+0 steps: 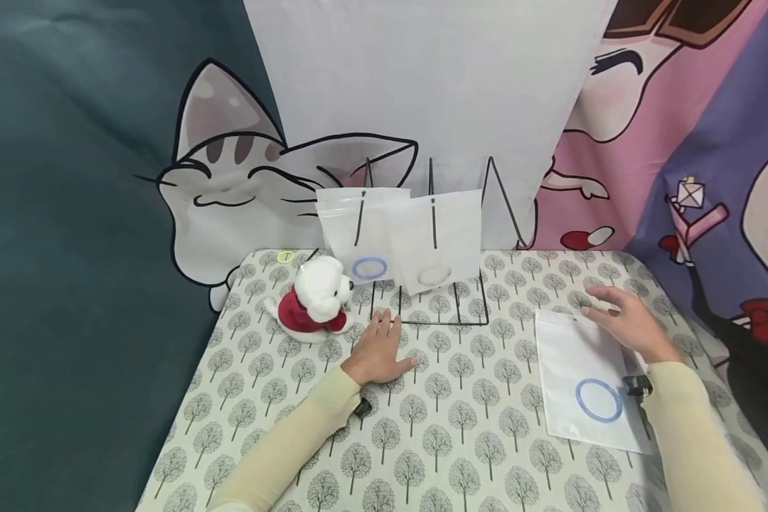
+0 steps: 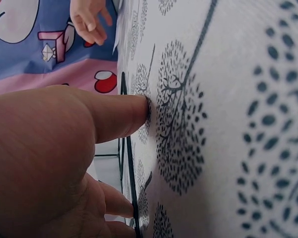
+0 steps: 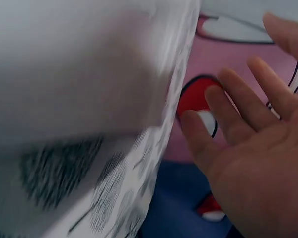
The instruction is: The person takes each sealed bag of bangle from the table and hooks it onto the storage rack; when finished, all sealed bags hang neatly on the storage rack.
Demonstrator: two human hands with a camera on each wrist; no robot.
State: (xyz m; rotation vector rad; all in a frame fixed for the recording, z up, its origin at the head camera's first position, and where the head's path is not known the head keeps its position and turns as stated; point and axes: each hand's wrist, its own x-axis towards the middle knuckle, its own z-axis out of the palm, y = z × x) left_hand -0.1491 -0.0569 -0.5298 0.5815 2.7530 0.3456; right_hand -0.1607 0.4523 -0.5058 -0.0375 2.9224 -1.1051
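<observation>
My left hand (image 1: 380, 352) rests on the tree-patterned cloth with its fingers stretched out. Its fingertips reach the front bar of a black wire rack (image 1: 435, 323). Over the far end of a white zip bag (image 1: 566, 377), my right hand (image 1: 636, 327) hovers with fingers loosely bent and nothing in them. That bag lies flat at the right and shows a blue ring (image 1: 580, 398). Two more bags hang from the rack's prongs: a left bag (image 1: 377, 231) with a blue ring and a right bag (image 1: 457, 235) with a pale ring.
A white plush animal (image 1: 320, 288) in a red top sits left of the rack. Behind it, a small yellow ring (image 1: 279, 257) lies near the table's back edge. Cartoon-printed curtains (image 1: 422, 78) stand behind the table. The rack's right prong (image 1: 507, 203) carries no bag.
</observation>
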